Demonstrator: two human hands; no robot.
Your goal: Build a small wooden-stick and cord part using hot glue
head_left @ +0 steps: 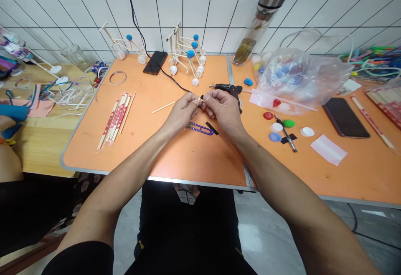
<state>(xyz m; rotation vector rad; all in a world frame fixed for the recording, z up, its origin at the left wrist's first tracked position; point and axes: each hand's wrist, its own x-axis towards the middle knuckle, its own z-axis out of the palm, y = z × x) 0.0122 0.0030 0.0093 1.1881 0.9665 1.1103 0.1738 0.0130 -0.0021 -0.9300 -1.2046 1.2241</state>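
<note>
My left hand (184, 109) is closed in a pinch on a short wooden stick (199, 98), whose pale end shows at the fingertips. Close against it, my right hand (223, 107) is also pinched, and small black bits show between the two hands. What the right fingers hold is mostly hidden. Below the hands lie purple thread snips (202, 129) and a black strip (212, 128). Behind the right hand rests a black glue gun (230, 88), partly covered. A loose thin stick (163, 107) lies left of my left hand.
Stick models with white wheels and blue balls (190, 54) stand at the back. Wrapped chopsticks (115, 118) lie left; a phone (155, 62) lies behind. On the right are a glass bottle (250, 41), plastic bag (294, 76), bottle caps, pen (286, 135) and another phone (346, 117).
</note>
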